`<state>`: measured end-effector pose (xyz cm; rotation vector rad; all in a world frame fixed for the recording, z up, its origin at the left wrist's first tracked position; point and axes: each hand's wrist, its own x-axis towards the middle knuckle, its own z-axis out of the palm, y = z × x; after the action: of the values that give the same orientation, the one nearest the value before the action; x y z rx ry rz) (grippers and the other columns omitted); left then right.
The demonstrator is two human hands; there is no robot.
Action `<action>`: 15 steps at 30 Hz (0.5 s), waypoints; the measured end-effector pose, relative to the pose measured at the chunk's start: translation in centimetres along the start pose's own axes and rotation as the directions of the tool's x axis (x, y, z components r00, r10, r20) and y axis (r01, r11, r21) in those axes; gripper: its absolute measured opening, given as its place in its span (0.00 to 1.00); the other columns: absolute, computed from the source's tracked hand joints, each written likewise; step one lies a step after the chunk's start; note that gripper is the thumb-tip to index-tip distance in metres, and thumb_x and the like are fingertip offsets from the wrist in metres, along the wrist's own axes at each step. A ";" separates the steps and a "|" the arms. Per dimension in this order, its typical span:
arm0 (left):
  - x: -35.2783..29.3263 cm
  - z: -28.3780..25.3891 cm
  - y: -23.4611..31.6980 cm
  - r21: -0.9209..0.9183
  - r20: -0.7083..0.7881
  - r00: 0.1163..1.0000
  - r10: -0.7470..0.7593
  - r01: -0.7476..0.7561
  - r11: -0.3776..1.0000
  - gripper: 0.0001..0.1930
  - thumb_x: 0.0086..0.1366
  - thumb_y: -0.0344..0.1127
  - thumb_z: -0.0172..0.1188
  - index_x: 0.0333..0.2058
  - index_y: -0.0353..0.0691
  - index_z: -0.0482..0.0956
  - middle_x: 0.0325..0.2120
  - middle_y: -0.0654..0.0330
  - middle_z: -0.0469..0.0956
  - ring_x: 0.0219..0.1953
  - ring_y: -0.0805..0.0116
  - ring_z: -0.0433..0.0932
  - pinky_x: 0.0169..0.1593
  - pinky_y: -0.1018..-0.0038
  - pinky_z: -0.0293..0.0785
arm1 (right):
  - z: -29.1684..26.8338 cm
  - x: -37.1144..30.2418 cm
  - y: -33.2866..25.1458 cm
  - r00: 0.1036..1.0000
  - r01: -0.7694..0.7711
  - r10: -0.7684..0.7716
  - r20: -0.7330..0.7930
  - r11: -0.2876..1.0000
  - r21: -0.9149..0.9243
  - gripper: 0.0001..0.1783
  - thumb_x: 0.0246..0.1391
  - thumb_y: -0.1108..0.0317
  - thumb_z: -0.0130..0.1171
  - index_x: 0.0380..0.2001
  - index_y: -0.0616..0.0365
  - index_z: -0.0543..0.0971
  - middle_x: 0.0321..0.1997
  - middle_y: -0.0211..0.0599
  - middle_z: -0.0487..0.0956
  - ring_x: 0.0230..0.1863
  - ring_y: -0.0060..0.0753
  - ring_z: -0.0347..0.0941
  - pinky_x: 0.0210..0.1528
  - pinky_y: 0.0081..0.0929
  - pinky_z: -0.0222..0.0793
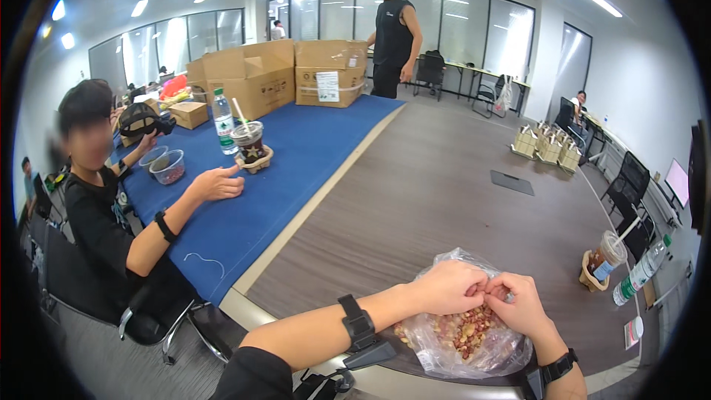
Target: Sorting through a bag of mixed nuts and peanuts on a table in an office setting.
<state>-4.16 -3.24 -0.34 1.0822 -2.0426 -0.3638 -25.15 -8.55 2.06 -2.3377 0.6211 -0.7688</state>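
Note:
My left hand (453, 287) and my right hand (518, 305) meet over a clear plastic bag (511, 359), fingertips pinched close together. Whatever sits between the fingers is too small or hidden to make out. Reddish and tan pieces that look like peanuts (468, 335) lie heaped on the spread bag, below both hands. A few more pieces show at the bag's left side, near my left wrist. The bag rests on the dark wood table (385, 230) near its front edge.
To the right stand an iced drink cup (607, 253) in a cardboard holder, a water bottle (643, 270) and a small white tub (634, 328). Another person's hand (218, 184) rests on the blue cloth (296, 155), near plastic bowls (167, 167). Large cardboard boxes (266, 78) stand beyond.

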 end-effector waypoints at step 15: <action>0.1 -0.1 0.2 -0.010 -0.007 1.000 0.012 -0.012 1.000 0.09 0.59 0.37 0.62 0.26 0.37 0.75 0.20 0.56 0.77 0.27 0.52 0.77 0.32 0.58 0.71 | 0.2 0.0 -0.3 0.999 -0.020 0.020 -0.032 0.999 0.027 0.05 0.49 0.78 0.68 0.29 0.65 0.80 0.26 0.35 0.81 0.24 0.20 0.75 0.29 0.21 0.71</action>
<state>-4.21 -3.17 -0.14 1.0630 -2.0385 -0.3635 -24.94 -8.28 2.15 -2.2955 0.6431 -0.8019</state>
